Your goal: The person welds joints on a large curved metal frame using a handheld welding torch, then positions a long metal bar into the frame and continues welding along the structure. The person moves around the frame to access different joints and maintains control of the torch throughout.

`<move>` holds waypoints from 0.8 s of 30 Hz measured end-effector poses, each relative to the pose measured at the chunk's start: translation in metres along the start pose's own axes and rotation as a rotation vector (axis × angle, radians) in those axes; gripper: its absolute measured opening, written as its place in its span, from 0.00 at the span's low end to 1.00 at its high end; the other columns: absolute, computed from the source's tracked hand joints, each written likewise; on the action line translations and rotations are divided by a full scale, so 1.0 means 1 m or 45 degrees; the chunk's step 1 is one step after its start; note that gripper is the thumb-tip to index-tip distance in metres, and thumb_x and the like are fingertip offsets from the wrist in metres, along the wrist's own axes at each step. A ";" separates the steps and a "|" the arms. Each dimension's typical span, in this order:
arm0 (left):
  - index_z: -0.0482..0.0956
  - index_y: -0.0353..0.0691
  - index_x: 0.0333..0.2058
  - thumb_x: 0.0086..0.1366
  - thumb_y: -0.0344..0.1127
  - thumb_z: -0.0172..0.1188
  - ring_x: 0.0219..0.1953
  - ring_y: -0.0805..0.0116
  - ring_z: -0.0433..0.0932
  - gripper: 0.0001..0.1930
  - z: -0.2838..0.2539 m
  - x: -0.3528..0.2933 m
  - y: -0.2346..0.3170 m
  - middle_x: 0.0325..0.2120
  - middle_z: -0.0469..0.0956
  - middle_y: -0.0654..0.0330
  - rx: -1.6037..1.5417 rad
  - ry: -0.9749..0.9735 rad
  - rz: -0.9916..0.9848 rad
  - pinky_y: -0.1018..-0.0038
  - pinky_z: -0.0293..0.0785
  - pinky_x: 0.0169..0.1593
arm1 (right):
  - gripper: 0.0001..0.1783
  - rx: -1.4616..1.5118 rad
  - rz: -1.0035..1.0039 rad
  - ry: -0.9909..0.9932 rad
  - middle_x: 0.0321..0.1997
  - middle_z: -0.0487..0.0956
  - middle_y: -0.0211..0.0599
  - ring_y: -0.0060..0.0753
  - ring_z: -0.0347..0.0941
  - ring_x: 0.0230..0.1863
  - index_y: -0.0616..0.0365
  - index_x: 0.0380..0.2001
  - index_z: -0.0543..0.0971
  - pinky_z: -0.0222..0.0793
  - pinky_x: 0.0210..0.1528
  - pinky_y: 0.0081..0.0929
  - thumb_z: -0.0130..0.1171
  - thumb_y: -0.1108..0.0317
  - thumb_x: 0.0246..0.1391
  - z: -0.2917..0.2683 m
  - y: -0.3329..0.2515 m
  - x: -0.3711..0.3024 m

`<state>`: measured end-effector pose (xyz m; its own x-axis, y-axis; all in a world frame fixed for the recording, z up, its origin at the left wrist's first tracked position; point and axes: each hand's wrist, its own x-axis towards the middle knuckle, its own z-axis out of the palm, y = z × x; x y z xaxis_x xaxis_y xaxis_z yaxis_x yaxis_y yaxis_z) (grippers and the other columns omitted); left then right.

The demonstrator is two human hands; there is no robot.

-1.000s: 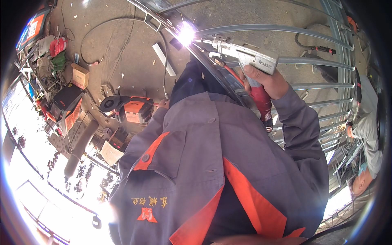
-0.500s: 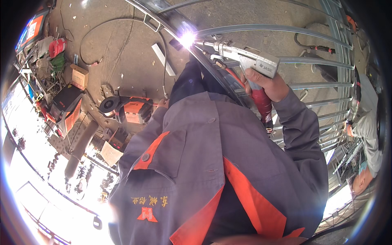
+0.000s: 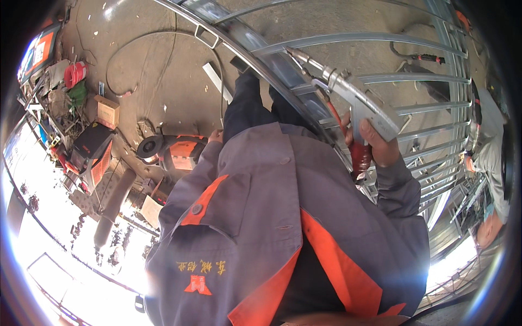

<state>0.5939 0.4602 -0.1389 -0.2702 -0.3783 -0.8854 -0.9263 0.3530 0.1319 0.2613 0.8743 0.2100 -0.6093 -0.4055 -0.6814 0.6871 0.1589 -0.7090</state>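
Note:
My right hand (image 3: 379,144) is closed around the grip of a silver welding gun (image 3: 367,103). The gun's narrow nozzle points to the upper left, over the bars of a metal frame (image 3: 337,38). No arc burns at the tip. Red wrapping covers the lower handle, and an orange-red hose runs beside the gun. Low by my left side, my left hand (image 3: 216,136) shows only in part, its fingers curled. A dark cable (image 3: 222,98) runs down to it; whether the fingers grip that cable is hidden.
An orange and black machine with a spool (image 3: 176,149) stands beside my left arm. Farther left are a cardboard box (image 3: 107,111), a black and orange case (image 3: 92,136) and a red reel (image 3: 75,75). Another person's arm (image 3: 488,163) is at the far right, beyond the frame.
The bright arc has gone out. My right hand has drawn the welding gun down and to the right, away from the frame's long rail. My left hand has barely moved.

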 end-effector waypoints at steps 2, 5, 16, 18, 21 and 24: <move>0.82 0.44 0.50 0.62 0.57 0.60 0.50 0.51 0.82 0.26 -0.013 0.005 0.005 0.43 0.84 0.47 0.006 0.027 0.022 0.62 0.75 0.54 | 0.24 -0.021 0.033 0.036 0.46 0.78 0.38 0.25 0.76 0.37 0.65 0.55 0.73 0.72 0.41 0.24 0.55 0.55 0.67 0.013 0.002 -0.009; 0.82 0.43 0.49 0.62 0.55 0.61 0.50 0.51 0.82 0.25 -0.034 0.016 0.012 0.43 0.84 0.47 0.037 0.073 0.029 0.62 0.75 0.55 | 0.25 -0.031 0.127 -0.026 0.47 0.77 0.38 0.25 0.76 0.39 0.65 0.54 0.74 0.73 0.42 0.24 0.56 0.54 0.67 0.036 -0.001 -0.008; 0.83 0.42 0.49 0.62 0.55 0.60 0.52 0.54 0.82 0.25 -0.129 0.081 0.020 0.46 0.83 0.48 0.002 -0.019 0.147 0.63 0.75 0.56 | 0.25 -0.126 0.030 0.176 0.41 0.79 0.38 0.24 0.77 0.32 0.64 0.47 0.76 0.73 0.35 0.25 0.55 0.49 0.66 0.129 -0.070 0.056; 0.83 0.42 0.49 0.62 0.55 0.60 0.52 0.54 0.82 0.25 -0.139 0.086 0.020 0.46 0.83 0.48 0.021 -0.023 0.147 0.64 0.75 0.56 | 0.24 -0.123 0.071 0.147 0.41 0.79 0.38 0.24 0.77 0.32 0.64 0.47 0.76 0.73 0.35 0.24 0.54 0.50 0.67 0.137 -0.083 0.068; 0.83 0.42 0.49 0.62 0.55 0.60 0.52 0.54 0.81 0.25 -0.144 0.087 0.021 0.46 0.83 0.47 0.020 -0.013 0.216 0.64 0.75 0.56 | 0.21 -0.135 0.047 0.124 0.39 0.79 0.35 0.23 0.76 0.33 0.63 0.49 0.77 0.73 0.36 0.24 0.56 0.55 0.67 0.148 -0.101 0.078; 0.83 0.42 0.49 0.63 0.55 0.59 0.51 0.53 0.82 0.25 -0.144 0.081 0.023 0.45 0.83 0.47 -0.015 -0.030 0.181 0.64 0.75 0.55 | 0.18 -0.136 -0.008 0.073 0.37 0.80 0.33 0.22 0.75 0.33 0.62 0.46 0.78 0.73 0.36 0.23 0.57 0.57 0.66 0.154 -0.118 0.090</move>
<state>0.5128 0.3146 -0.1435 -0.3931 -0.3047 -0.8675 -0.8820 0.3915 0.2622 0.1867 0.6801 0.2603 -0.6371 -0.3551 -0.6841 0.6390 0.2529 -0.7264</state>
